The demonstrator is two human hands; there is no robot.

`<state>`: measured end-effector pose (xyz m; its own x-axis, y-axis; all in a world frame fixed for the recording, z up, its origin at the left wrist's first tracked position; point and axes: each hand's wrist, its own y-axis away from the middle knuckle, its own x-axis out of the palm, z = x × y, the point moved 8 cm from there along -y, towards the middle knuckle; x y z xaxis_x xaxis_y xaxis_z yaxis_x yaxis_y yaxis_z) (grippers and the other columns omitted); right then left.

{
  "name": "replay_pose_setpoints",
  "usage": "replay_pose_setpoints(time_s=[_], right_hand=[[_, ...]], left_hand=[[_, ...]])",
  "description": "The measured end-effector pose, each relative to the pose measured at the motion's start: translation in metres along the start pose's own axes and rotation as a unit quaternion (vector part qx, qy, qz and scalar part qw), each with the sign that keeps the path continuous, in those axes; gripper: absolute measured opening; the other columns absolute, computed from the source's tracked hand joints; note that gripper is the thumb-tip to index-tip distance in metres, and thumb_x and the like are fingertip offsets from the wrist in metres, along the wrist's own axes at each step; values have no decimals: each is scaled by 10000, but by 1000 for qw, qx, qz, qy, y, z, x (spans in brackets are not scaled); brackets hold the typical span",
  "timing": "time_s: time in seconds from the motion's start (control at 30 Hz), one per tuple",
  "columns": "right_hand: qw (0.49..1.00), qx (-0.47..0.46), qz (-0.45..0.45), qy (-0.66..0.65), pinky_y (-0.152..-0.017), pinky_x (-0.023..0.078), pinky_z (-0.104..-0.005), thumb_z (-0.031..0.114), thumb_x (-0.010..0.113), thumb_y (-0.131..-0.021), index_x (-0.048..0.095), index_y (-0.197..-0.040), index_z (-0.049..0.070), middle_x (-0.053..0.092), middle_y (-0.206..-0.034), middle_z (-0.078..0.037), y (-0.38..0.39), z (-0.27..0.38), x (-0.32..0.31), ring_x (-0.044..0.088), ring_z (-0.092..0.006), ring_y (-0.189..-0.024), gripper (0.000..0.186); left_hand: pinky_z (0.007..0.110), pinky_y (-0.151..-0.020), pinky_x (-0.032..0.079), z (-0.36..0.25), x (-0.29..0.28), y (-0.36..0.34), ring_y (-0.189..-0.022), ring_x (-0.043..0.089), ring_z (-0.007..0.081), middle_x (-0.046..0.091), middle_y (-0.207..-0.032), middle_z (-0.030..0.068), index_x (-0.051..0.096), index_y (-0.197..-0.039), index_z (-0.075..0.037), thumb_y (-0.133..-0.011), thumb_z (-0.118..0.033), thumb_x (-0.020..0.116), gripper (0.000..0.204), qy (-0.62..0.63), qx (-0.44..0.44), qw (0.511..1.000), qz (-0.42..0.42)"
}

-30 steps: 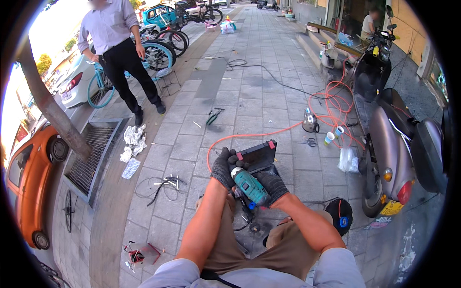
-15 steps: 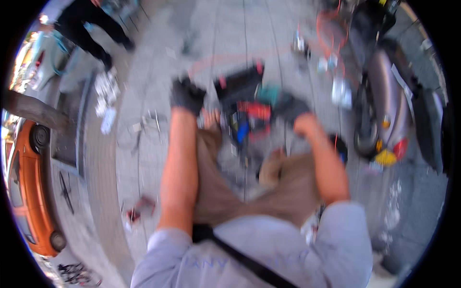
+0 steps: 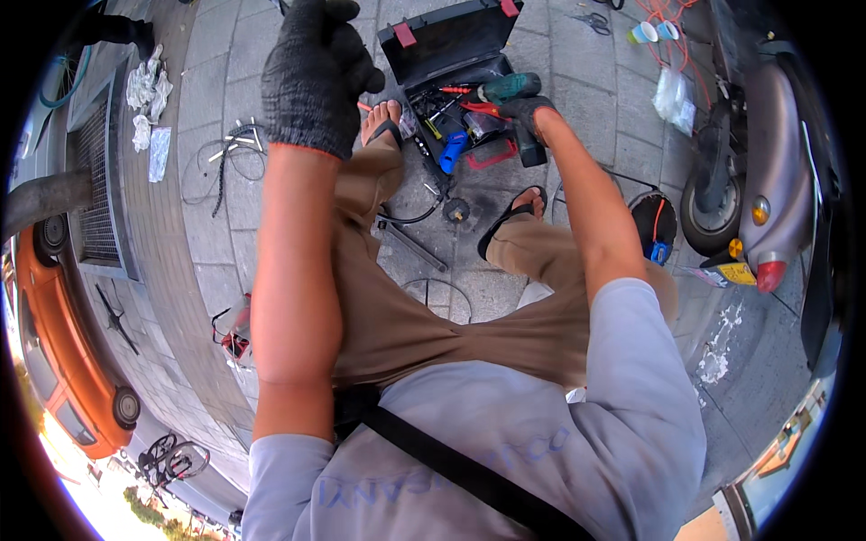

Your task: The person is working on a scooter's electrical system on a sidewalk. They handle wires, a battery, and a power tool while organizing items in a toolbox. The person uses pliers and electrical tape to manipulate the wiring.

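My left hand, in a dark knitted glove with an orange cuff, is raised at the upper left with its fingers curled in. Whatever it may hold is hidden by the glove; a small metallic tip shows beside it at the frame's top edge. My right hand, gloved too, is wrapped round the handle of a green and black cordless drill, its nose toward the left. The drill is over the right side of an open black toolbox with red latches. Among the tools there lies a blue pistol-shaped tool.
Between my sandalled feet lie a dark bar, a round dark part and a black hose. Cables lie on the left. At right stand a scooter and a dark round container. Paper cups and orange cord lie farther off.
My view has tilted, and the toolbox now appears higher in it. The left hand has come up and looks larger. The right hand still grips the drill by the toolbox.
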<state>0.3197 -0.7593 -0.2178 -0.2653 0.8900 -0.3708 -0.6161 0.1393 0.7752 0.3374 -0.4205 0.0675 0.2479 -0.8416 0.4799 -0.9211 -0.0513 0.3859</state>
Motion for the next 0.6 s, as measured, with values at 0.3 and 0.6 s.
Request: replay_pose_setpoints(time_s=[0.3, 0.6], right_hand=[[963, -109, -15, 245, -876, 538, -437, 348, 798, -752, 612, -1279, 83, 692, -1167, -151, -79, 20, 39, 671, -302, -1041, 619], [875, -96, -190, 434, -971, 507, -466, 282, 583, -881, 649, -1238, 114, 644, -1277, -171, -56, 23, 42, 627, -357, -1171, 400]], left_hand=[[302, -492, 292, 2, 4, -9, -454, 283, 109, 293, -525, -68, 659, -917, -124, -1001, -492, 531, 398, -23, 0, 999, -46], [297, -495, 280, 10, -4, -11, -446, 257, 101, 272, -523, -68, 663, -926, -127, -1020, -494, 493, 415, -63, -12, 997, -36]])
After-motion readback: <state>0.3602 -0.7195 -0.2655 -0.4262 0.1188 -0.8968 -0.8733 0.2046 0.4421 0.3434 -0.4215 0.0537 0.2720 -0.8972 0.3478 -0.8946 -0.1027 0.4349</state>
